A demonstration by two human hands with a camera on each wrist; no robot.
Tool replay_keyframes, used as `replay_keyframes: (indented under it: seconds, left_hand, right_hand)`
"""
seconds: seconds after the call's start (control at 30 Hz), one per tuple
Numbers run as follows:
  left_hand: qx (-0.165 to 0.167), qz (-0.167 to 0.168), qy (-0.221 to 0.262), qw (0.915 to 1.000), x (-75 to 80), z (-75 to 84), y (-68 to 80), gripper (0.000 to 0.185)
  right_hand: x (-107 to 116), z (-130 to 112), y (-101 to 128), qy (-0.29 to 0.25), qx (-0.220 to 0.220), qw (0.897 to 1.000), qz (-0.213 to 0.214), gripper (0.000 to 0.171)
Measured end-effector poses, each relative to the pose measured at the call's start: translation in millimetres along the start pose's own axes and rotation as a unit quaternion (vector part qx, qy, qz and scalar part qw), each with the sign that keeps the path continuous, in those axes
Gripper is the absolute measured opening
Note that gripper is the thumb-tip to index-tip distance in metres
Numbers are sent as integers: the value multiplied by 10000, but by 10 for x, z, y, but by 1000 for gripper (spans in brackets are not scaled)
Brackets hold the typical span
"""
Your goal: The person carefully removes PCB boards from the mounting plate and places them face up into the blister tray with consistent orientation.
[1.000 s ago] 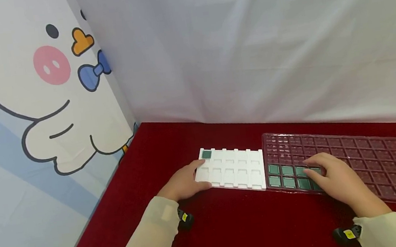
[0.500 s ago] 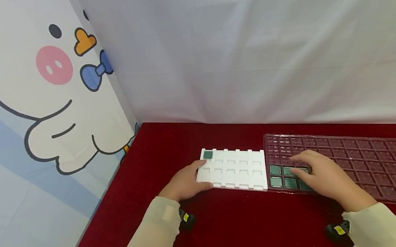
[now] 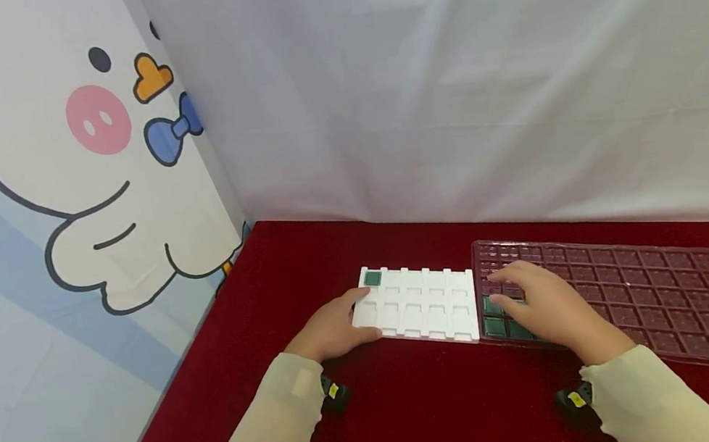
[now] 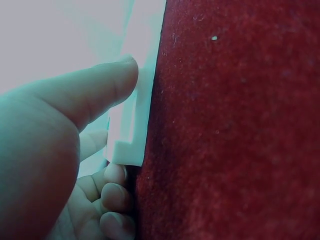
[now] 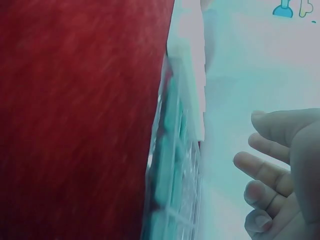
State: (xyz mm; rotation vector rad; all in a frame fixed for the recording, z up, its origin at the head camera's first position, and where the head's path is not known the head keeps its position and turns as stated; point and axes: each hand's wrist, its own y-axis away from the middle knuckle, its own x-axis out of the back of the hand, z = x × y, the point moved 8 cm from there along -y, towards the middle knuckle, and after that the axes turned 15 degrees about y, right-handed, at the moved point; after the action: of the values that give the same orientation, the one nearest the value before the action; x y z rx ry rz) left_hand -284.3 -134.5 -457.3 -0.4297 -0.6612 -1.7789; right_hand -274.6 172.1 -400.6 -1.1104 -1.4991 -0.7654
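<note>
green square chips [image 3: 493, 316] sit in the clear plastic grid tray [image 3: 664, 288] under the right hand's [image 3: 544, 305] loosely spread, empty fingers. left hand [image 3: 330, 326] grips the white foam slotted tray [image 3: 419, 301] by its corner; a clumsy pinch could flick a chip out.

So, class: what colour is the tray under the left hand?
White; the tray under the left hand shows best in the head view.

Staged recording booth, white cloth backdrop [image 3: 443, 79], cartoon duck banner [image 3: 60, 174], red felt tabletop [image 3: 415, 404]
</note>
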Motion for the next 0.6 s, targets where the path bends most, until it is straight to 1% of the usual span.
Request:
replay_keyframes:
  seconds: [0.17,0.37,0.6]
  left_hand:
    - [-20,9,-9,10000,6,8,2,81]
    - [-19,5,19,10000,5,17,12,81]
    - [-9,-1,23,10000,3,26,23,81]
  right_hand:
    - [-11,-133,-112,10,133,9999,64,39]
    - [-26,-273,-218,55,159,9999,12,38]
    - [-33,-456,-301,114,402,9991,59,36]
